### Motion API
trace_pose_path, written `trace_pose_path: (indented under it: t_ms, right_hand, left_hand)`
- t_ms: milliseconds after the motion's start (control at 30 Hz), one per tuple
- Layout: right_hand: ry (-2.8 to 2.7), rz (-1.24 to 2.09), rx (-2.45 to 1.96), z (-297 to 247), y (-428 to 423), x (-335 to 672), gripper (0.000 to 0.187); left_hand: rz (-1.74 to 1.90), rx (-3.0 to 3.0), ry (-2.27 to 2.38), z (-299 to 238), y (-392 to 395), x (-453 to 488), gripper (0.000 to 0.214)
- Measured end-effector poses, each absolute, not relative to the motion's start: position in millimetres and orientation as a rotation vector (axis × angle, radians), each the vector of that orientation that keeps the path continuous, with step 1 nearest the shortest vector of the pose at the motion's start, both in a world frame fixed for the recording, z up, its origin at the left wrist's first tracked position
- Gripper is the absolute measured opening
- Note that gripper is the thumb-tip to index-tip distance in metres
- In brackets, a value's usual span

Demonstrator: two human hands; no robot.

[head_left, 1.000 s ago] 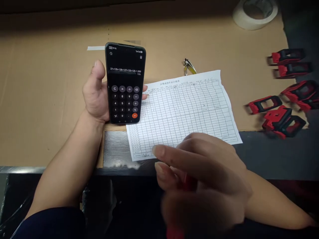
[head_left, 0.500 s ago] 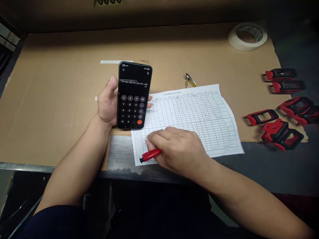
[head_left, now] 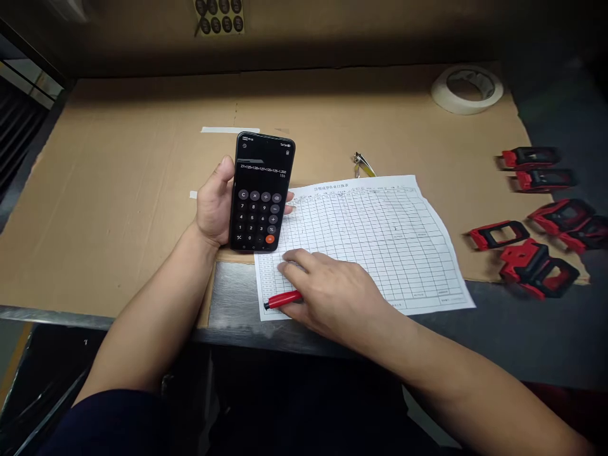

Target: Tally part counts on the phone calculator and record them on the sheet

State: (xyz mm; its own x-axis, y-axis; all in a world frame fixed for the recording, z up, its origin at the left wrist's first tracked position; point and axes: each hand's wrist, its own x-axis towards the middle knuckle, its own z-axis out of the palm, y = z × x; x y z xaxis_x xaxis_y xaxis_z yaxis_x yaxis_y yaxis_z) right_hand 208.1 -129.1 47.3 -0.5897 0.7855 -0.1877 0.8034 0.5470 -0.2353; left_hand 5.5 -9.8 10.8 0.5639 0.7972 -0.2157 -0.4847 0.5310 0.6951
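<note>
My left hand (head_left: 216, 199) is wrapped round a black smartphone (head_left: 263, 190), its thumb at the left edge and fingertips showing at the right. The phone stands tilted up with a calculator on its screen. A red pen (head_left: 284, 299) with a black end sits in my right hand (head_left: 335, 291), which rests on a printed form (head_left: 370, 234). The pen's far end is hidden under the hand. Ruled rows and columns fill the white sheet, with some faint handwriting. The phone overlaps the form's upper left part.
Beyond the form lies a nail clipper (head_left: 363, 164). A roll of whitish tape (head_left: 468, 90) stands at the back right of the cardboard sheet (head_left: 133, 190). Several red and black plastic parts (head_left: 500, 235) lie at the right. A sticker sheet (head_left: 219, 18) is on the back wall.
The camera view has tilted up slightly, so everything sits lower. My right hand has settled flatter onto the form, its fingers shifted a little. My left hand still holds the phone.
</note>
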Motion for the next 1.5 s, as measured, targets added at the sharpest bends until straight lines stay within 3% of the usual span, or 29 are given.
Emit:
trace_pose_path:
  t_ms: [267, 700, 867, 1500]
  right_hand:
    - [2.579, -0.411, 1.415, 48, -128, 206, 0.065]
    - [2.445, -0.502, 1.444, 50, -126, 199, 0.082]
    - [2.439, -0.481, 1.532, 46, -128, 201, 0.098]
    - [2.347, -0.449, 1.58, 48, -127, 194, 0.093]
  left_hand:
    - [0.804, 0.63, 0.548, 11, -10, 4, 0.091]
    - [0.832, 0.648, 0.573, 16, -12, 5, 0.089]
    - [0.824, 0.674, 0.563, 14, -11, 4, 0.082]
    - [0.844, 0.602, 0.552, 11, -11, 4, 0.08]
